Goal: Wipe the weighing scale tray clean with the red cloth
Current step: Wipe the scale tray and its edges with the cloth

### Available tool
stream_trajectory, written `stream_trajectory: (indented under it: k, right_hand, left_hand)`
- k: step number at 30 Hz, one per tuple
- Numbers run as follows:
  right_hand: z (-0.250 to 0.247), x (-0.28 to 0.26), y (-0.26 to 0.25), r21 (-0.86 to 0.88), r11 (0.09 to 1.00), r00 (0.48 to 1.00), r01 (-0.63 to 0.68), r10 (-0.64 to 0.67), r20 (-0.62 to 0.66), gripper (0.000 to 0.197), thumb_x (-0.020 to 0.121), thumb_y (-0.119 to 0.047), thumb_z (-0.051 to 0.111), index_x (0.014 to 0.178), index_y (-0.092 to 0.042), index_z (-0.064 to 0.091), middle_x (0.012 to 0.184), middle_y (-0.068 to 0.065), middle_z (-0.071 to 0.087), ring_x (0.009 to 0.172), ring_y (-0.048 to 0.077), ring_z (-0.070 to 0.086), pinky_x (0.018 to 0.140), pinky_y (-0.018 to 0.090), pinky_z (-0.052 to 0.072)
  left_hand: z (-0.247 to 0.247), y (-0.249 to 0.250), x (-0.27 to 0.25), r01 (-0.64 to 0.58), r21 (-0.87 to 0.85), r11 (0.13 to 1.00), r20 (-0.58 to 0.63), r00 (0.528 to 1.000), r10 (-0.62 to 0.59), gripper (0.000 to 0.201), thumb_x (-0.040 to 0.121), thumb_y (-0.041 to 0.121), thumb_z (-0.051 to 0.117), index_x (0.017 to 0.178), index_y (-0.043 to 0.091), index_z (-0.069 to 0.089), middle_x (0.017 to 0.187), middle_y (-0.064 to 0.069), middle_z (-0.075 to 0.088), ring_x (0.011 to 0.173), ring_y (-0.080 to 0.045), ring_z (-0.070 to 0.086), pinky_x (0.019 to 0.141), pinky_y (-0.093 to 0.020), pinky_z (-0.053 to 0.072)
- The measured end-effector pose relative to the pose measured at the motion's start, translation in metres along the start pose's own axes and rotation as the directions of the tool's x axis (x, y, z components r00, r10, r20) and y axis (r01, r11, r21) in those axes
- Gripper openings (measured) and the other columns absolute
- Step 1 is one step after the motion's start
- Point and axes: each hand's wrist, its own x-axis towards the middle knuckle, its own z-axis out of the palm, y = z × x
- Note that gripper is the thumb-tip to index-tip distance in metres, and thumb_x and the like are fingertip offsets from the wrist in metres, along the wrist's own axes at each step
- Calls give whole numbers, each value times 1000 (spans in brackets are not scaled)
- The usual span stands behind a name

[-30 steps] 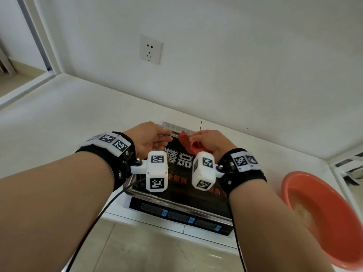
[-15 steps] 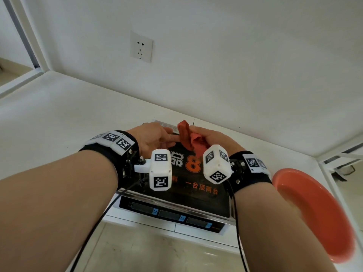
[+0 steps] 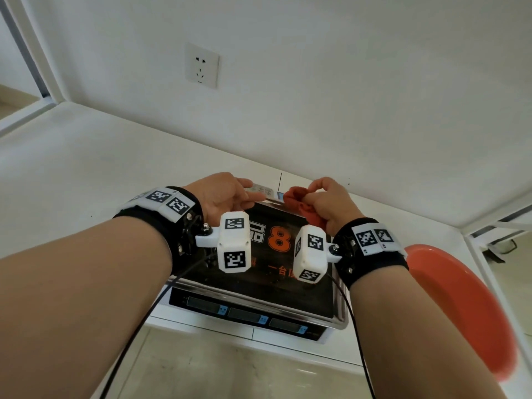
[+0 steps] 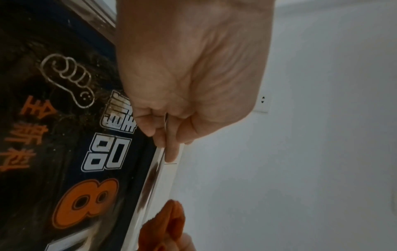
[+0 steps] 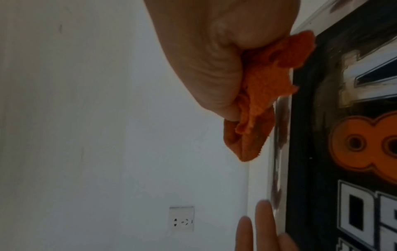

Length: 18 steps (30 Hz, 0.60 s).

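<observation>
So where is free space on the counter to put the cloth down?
The white counter left of the scale, up to the wall, is bare. A narrower bare strip lies behind the scale under the socket. It is crowded on the tray, where both hands work, and right of it, by the red basin.

The crumpled red-orange terry cloth (image 3: 302,205) meets the shiny steel scale tray (image 3: 290,283), whose black sticker carries an orange 8 and white characters; the round plastic basin (image 3: 466,306), right, is coral red.

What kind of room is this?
Probably a plain indoor room, maybe a kitchen corner: a white counter along a bare wall with a socket, holding an electronic scale and a red basin.
</observation>
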Motion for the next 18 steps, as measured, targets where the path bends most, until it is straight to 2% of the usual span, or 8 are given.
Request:
stream_trajectory:
  k: [2,4,6,8,11,14,16,18]
  right_hand:
    - [-3,2,6,34,999,1000,-27,28,-7,31,90,18,46,94,-13,50,69,10,74,60,24,71,48,24,37]
    - [0,1,12,7,998,998,-61,62,-11,24,93,15,49,94,-9,52,59,7,73,58,23,69,45,23,39]
    - [8,-1,17,-31,996,996,-84,84,-12,8,92,0,64,95,-5,59,74,12,77,74,32,75,57,35,58]
    - [15,0,21,-98,992,997,-75,76,5,15,86,-11,76,96,-6,66,84,14,79,83,34,77,81,58,60]
    - [19,-1,21,-348,937,999,14,2,45,23,76,-15,84,95,-11,71,85,12,78,80,30,77,79,55,61]
    - [23,-2,17,-684,718,991,127,-73,108,21,81,-19,80,99,-12,73,95,8,75,89,24,73,83,40,62]
    - [29,-7,14,-801,566,981,196,-113,160,23,85,-20,74,107,-11,74,107,7,73,99,23,69,91,37,58]
    - [30,-9,12,-820,527,975,224,-111,194,21,85,-21,72,104,-14,76,106,5,73,99,21,68,90,34,57]
  left_hand:
    - [-4,-1,4,-5,44,999,-62,998,8,46,89,-12,39,128,10,51,118,-11,65,87,-15,56,58,-23,43]
    - [-5,-4,9,-10,92,996,-113,993,20,45,89,-11,45,126,13,56,120,-11,64,89,-16,55,62,-24,44]
    - [-4,-7,15,-27,154,988,-164,985,52,44,87,-11,47,121,14,60,120,-10,62,95,-16,54,75,-25,47]
    - [-1,-9,21,-46,205,978,-207,974,90,47,84,-14,46,120,12,63,121,-9,62,106,-17,55,94,-28,45]
    - [0,-10,28,-51,241,969,-211,972,103,45,82,-12,50,116,13,66,124,-5,63,117,-19,56,105,-31,41]
    - [0,-8,29,-35,213,976,-210,974,81,41,84,-6,46,116,11,64,120,-6,65,110,-15,58,102,-30,37]
    - [3,-7,27,-39,196,980,-204,976,79,35,87,-2,42,113,9,64,113,-9,64,99,-13,58,91,-27,38]
    - [5,-5,25,-31,173,984,-184,981,63,30,89,1,40,106,11,64,108,-11,62,95,-14,56,79,-24,38]
